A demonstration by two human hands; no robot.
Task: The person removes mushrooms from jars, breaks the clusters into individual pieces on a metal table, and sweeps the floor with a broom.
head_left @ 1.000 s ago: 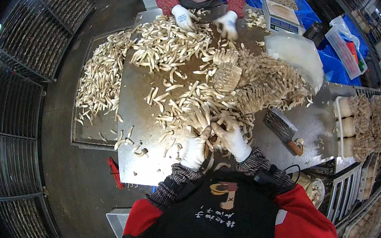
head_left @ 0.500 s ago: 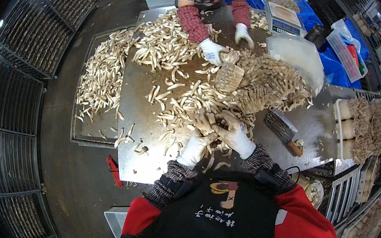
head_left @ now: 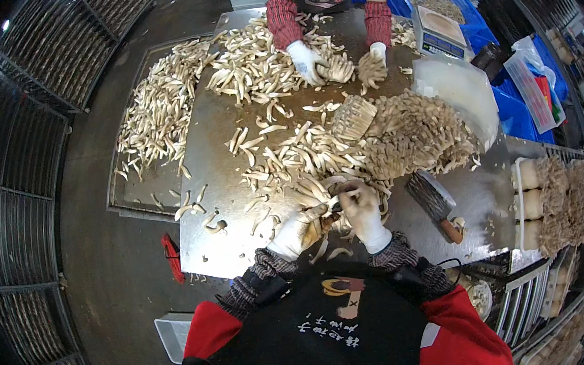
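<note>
Mushroom (head_left: 329, 203) pinched firmly by left hand (head_left: 297, 233) and right hand (head_left: 361, 210) fingers, best trimmed at six o'clock of counter (head_left: 224, 191).

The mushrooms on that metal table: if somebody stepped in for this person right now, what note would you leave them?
Left hand: gloved, at the near table edge, gripping a pale mushroom piece.
Right hand: gloved, fingers on the same piece; whether it holds a small tool cannot be told.
Split stems lie scattered over the metal table.
A big uncut mushroom clump sits to the right, a cleaver beside it.
A co-worker's gloved hands work clusters at the far edge.
Done: many stems separated.
Left: the clump and the stacked blocks at right.
</note>
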